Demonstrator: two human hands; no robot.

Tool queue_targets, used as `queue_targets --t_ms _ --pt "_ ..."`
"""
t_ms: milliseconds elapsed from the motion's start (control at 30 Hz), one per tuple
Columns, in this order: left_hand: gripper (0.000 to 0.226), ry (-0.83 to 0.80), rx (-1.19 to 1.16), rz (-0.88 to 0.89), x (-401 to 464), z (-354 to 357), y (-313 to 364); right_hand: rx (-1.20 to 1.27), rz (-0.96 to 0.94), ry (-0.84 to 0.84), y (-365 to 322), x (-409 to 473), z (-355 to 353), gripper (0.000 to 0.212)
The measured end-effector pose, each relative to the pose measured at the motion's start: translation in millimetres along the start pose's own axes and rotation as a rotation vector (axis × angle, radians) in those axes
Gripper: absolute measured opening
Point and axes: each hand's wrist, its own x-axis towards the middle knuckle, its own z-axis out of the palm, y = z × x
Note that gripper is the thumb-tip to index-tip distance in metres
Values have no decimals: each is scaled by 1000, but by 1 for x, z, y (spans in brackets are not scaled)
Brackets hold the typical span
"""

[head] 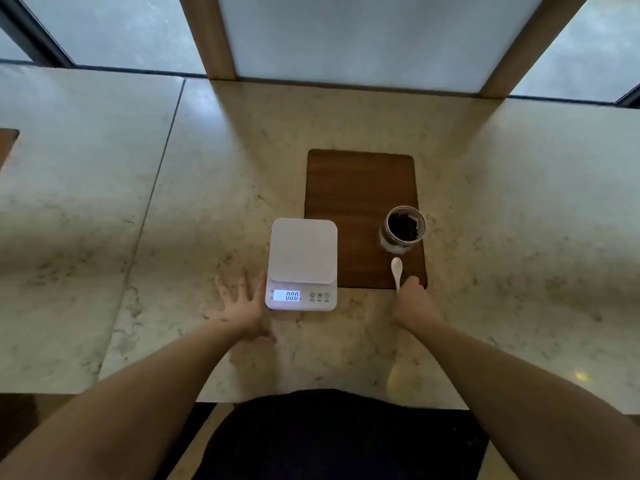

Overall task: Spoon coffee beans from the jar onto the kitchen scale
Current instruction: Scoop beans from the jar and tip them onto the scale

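A white kitchen scale (302, 263) sits on the stone counter, its lit display reading 0.00 and its platform bare. To its right an open glass jar (402, 229) holds dark coffee beans. A white spoon (396, 270) points its bowl toward the jar, just below it. My right hand (414, 299) is closed around the spoon's handle end. My left hand (239, 304) rests flat on the counter with fingers spread, just left of the scale, holding nothing.
A dark wooden board (362, 188) lies under the jar and behind the scale. The marble counter (138, 220) runs wide to both sides, with windows and wooden posts behind. A brown object (7, 147) shows at the far left edge.
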Motion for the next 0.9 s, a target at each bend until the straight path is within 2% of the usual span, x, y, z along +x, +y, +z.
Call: queue_targets --t_ms 67,300,433,567,700,900 --pt "144 24 -19 56 1 -1 0 8 14 -17 0 1 -4 11" --pt "144 13 -17 51 1 -1 0 -107 -48 -87 10 -15 1 18" --pt "145 8 -21 68 -1 -1 0 35 -127 -99 8 -28 1 25" --pt "144 -2 -32 62 -5 -3 3 197 -273 -8 7 -38 -18 17" --pt "144 -11 -43 61 -10 -5 4 244 -410 94 0 -40 -44 13" --pt "144 1 -41 80 -15 -5 7 327 -438 318 -14 -32 -75 16"
